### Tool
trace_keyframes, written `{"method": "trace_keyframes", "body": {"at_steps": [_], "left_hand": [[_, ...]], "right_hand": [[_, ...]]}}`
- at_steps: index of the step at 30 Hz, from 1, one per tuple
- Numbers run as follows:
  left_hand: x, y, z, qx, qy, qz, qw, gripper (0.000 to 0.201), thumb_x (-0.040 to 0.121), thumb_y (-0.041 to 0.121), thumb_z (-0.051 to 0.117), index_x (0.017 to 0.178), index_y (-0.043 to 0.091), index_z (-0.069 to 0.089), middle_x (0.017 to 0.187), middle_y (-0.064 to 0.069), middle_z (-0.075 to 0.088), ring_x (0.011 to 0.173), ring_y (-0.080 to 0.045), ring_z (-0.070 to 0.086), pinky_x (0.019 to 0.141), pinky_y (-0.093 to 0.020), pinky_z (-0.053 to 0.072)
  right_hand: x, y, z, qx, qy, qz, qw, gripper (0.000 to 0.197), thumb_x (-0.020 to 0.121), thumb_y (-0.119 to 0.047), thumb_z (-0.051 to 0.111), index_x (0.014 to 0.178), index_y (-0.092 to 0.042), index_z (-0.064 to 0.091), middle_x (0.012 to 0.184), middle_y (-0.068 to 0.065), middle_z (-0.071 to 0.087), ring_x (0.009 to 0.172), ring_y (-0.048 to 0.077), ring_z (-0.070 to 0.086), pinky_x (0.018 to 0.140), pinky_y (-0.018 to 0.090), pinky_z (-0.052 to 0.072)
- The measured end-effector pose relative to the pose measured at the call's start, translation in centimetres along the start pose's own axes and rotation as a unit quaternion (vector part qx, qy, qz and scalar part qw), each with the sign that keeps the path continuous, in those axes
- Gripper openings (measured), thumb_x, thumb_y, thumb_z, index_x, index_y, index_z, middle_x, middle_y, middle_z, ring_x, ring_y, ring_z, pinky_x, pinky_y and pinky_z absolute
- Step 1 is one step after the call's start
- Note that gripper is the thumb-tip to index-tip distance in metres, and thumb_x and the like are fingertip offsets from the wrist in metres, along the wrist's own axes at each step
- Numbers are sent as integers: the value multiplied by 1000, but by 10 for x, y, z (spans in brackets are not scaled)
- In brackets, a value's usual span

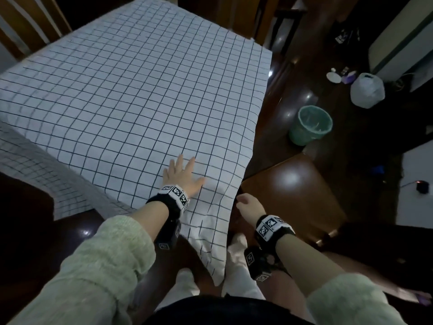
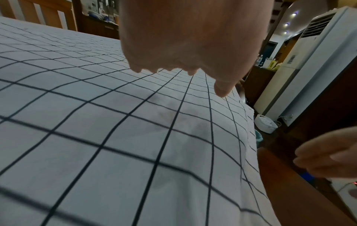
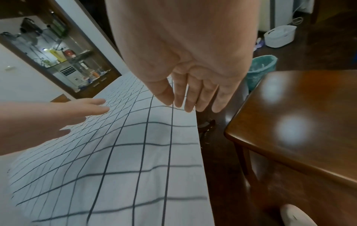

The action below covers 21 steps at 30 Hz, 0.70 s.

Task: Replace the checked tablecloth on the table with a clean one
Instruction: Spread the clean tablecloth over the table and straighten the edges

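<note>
A white tablecloth (image 1: 140,95) with a dark grid lies spread over the table, and its near right corner hangs down toward my feet. Under it at the near left, a greyer cloth (image 1: 42,167) with a finer check shows and drapes over the table edge. My left hand (image 1: 182,177) lies flat on the white cloth (image 2: 115,137) near the front edge, fingers straight and spread. My right hand (image 1: 248,205) hovers just beside the cloth's right edge (image 3: 195,137), fingers relaxed and pointing down, holding nothing. The right wrist view shows both the right hand (image 3: 193,91) and the left hand (image 3: 58,116).
A glossy brown wooden stool (image 1: 290,195) stands close to the table's right side, beside my right hand. On the dark floor beyond are a green waste bin (image 1: 310,125) and a white plastic container (image 1: 366,90). A standing air conditioner (image 2: 309,61) is at the far right.
</note>
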<state>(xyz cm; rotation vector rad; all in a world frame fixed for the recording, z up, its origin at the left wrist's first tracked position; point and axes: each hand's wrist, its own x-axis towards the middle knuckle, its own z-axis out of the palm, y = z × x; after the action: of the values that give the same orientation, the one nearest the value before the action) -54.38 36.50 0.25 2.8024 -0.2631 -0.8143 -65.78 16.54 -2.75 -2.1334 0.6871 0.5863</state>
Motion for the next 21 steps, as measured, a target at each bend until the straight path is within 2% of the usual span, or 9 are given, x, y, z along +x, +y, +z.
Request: {"method": "trace_keyframes", "body": {"at_steps": [3,9,11,13,14,15,16,18,21], "left_hand": [[23,16,-12,1,0,-42,999,80,87,72,32,150,42,-7,158,-7,-23,145,-34,-16,115,-58,-1],[88,39,-27,-56,1,-129,990,83,80,82,26,148,47,-6,159,-8,-17,145,-38,-8,110,-65,9],[100,42,-17,-67,-12,-132,989,89,72,87,29,147,49,1,161,-6,-8,145,-39,-6,111,-66,10],[111,36,3,1,10,-133,991,92,64,94,22,146,52,15,161,0,-12,145,-34,-16,108,-65,5],[113,33,9,11,-10,-139,990,89,65,95,20,143,52,25,160,4,-16,144,-30,-22,108,-61,4],[112,35,6,35,19,-139,989,85,66,94,23,140,52,31,159,5,-18,144,-28,-24,110,-55,2],[104,45,-8,34,5,-147,988,83,68,92,29,141,54,26,159,6,-18,145,-29,-21,112,-50,5],[105,50,-7,38,12,-141,989,85,73,86,33,145,55,0,159,4,-17,145,-34,-14,110,-54,16],[101,58,-12,47,6,-162,986,87,71,86,27,145,54,-7,159,3,-13,145,-36,-11,110,-59,18]], "right_hand": [[32,-12,-23,8,-15,-27,999,35,94,-15,48,128,-15,55,133,4,56,124,21,51,96,22,37],[108,-37,-91,4,-30,-93,995,34,96,-18,48,129,-13,55,133,5,56,125,22,50,105,27,36],[132,-47,-118,16,-23,-96,995,36,96,-18,48,131,-12,53,134,5,54,125,22,49,105,28,36],[160,-56,-143,6,-23,-103,994,39,95,-17,46,135,-14,50,137,5,51,125,22,48,104,29,37],[175,-61,-154,-18,-19,-117,993,41,95,-18,46,136,-17,48,139,6,49,125,23,47,104,31,38],[190,-66,-163,-53,-13,-138,989,43,94,-19,46,137,-19,47,141,6,47,126,24,45,105,34,38],[204,-73,-170,-96,-3,-164,982,45,94,-20,46,139,-20,45,143,6,44,129,26,41,106,36,36],[229,-91,-180,-181,21,-218,959,49,95,-25,46,143,-21,39,149,6,36,135,27,31,111,37,28],[261,-128,-185,-251,-6,-266,931,62,94,-36,46,150,-24,23,158,5,17,145,25,12,119,38,12]]}}
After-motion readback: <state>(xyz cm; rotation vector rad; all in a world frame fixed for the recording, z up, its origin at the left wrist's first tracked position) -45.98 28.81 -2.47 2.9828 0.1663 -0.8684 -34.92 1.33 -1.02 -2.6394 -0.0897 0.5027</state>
